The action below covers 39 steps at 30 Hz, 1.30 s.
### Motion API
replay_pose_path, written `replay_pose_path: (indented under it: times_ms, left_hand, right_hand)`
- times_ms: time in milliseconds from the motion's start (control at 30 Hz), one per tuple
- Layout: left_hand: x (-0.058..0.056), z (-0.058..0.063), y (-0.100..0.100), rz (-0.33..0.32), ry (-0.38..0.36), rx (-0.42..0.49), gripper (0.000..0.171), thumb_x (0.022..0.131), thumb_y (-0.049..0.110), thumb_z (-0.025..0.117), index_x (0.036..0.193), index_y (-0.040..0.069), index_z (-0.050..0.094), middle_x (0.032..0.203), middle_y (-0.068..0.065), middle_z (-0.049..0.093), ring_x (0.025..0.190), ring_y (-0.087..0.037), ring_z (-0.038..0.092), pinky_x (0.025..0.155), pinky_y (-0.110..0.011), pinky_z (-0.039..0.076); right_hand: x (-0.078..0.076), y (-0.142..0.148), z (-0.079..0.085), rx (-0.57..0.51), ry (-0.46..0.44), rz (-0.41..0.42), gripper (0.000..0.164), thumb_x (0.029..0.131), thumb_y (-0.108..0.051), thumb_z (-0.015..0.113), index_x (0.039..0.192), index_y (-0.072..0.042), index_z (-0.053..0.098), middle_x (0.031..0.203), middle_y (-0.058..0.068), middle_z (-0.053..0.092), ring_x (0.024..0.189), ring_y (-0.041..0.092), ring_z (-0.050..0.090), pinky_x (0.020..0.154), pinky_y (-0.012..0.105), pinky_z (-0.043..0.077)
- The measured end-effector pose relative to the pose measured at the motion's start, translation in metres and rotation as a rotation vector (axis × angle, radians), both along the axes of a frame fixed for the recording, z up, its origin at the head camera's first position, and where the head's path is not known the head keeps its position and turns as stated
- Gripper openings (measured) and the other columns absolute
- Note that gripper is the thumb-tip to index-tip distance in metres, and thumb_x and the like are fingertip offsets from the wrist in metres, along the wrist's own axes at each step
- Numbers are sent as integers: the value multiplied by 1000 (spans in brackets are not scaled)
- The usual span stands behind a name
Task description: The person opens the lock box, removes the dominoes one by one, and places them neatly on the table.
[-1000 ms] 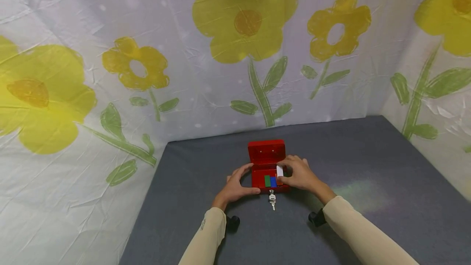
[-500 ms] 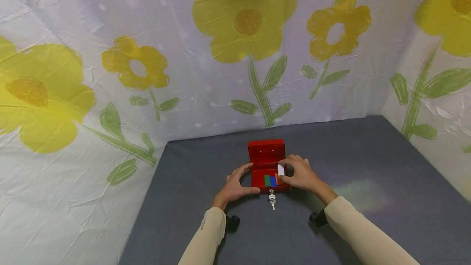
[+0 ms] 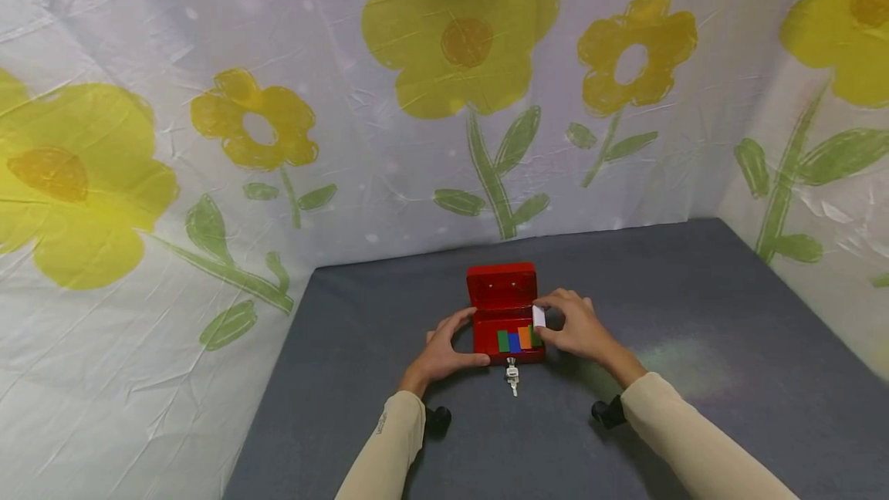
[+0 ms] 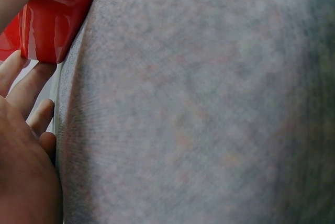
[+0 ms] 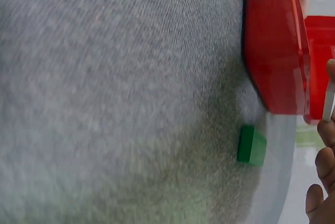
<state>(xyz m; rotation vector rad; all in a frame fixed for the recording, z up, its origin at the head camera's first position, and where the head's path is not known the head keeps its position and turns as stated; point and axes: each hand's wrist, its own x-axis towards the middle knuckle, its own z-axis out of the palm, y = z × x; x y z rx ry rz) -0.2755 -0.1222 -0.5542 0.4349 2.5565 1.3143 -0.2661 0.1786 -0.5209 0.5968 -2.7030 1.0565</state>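
A red cash box (image 3: pixel 486 326) stands with its lid up. My left hand (image 3: pixel 442 351) holds its left side, thumb at the front corner and fingers toward the back. My right hand (image 3: pixel 578 325) pinches a thin white block (image 3: pixel 539 317) over the box's right end; its edge (image 5: pixel 328 101) shows between the fingertips in the right wrist view. In the box, a green block (image 3: pixel 503 341), a blue block (image 3: pixel 515 342) and an orange block (image 3: pixel 524 337) lie side by side. Another green piece (image 3: pixel 534 336) shows beside the orange one, partly behind my right thumb.
Keys (image 3: pixel 512 380) hang from the lock on the box's front. A green block (image 5: pixel 252 145) lies on the grey tabletop beside the box in the right wrist view. A flower-printed curtain (image 3: pixel 389 176) stands behind the table (image 3: pixel 375 315).
My right hand has moved slightly right with the white block, uncovering more of the orange block and a green piece beside it. The left hand keeps its hold on the box.
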Motion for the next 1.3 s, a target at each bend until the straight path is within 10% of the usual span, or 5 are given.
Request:
replay_pose_path:
  times_ms: [967,1300]
  left_hand:
    - [1,-2,1,32,-8,-19,93,71,56,87,151,46,40,160,3,44,147,-24,31,113,-61,29]
    - [1,-2,3,52,-17,-34,93,71,56,87,150,48,40,160,3,44,145,-27,29,112,-62,31]
  right_hand:
    - [12,47,-15,50,-14,-52,42,82,-16,78,121,-3,71,107,10,67,85,19,49,75,37,23]
    - [13,53,-19,80,-34,-40,41,80,-19,79,119,-4,72,109,11,68,101,32,58,77,38,27]
